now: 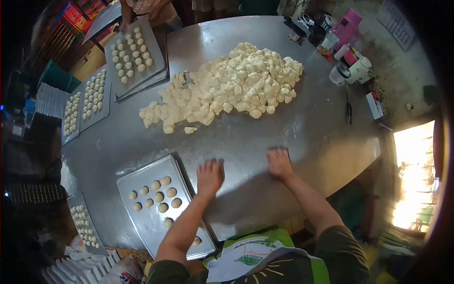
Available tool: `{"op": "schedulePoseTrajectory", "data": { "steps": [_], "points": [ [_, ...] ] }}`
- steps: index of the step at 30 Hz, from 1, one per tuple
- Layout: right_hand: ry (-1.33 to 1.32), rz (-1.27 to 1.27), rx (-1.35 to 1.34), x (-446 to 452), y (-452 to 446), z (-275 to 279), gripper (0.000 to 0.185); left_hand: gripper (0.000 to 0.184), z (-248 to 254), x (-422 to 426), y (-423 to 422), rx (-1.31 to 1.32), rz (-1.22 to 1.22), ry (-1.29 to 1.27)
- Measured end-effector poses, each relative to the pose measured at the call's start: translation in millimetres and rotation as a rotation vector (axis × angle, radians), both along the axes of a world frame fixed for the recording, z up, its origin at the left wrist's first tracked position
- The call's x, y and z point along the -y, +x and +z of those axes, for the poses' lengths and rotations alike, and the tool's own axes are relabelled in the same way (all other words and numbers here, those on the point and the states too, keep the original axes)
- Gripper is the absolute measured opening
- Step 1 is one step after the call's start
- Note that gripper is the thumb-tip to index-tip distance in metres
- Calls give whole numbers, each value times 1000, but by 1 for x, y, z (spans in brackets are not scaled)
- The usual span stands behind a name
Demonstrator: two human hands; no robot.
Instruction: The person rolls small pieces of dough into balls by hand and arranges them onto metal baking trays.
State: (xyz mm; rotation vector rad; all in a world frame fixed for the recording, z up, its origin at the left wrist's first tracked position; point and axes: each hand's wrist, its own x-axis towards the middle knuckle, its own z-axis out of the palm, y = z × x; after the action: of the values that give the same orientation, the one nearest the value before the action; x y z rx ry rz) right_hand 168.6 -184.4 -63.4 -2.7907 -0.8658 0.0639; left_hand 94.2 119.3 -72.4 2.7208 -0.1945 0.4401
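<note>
My left hand [210, 179] is palm down on the steel table, right beside a metal tray [124, 182]. Its fingers are curled and slightly blurred, and whatever lies under the palm is hidden. Farther right, my right hand [279, 162] is cupped on the bare metal in the same way, with its underside out of sight. Round dough balls [159, 196] sit in loose rows on the tray, partly covered by my left forearm. Beyond both hands spreads a large heap of cut dough pieces [246, 80], with one loose dough piece [190, 130] at its near edge.
More trays of dough balls [134, 51] line the table's left side, one touched by another person's hand [126, 26]. A pink jug [349, 26], jars and a white mug [360, 66] crowd the right rim, near a dark-handled tool [349, 111].
</note>
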Motion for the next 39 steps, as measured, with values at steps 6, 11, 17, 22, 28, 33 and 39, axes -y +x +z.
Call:
{"op": "schedulePoseTrajectory", "data": {
  "steps": [6,11,17,22,28,33,39],
  "points": [
    [516,-258,22,-78,59,-11,12,16,4,58,62,-163,121,-174],
    [144,150,-43,-18,47,0,19,14,-6,26,-14,-110,12,-94],
    [441,-36,160,-89,121,4,16,12,0,9,109,-49,306,-52],
    [385,-156,-207,-86,84,20,17,11,22,29,65,-187,260,-146],
    [408,-85,-34,-115,-13,24,28,35,59,-39,-98,-157,83,-695],
    [441,312,-74,-284,-136,89,28,37,107,-142,-222,-134,508,-593],
    [413,505,3,-406,-195,50,26,37,37,-240,-248,-52,586,-316]
  ]
}}
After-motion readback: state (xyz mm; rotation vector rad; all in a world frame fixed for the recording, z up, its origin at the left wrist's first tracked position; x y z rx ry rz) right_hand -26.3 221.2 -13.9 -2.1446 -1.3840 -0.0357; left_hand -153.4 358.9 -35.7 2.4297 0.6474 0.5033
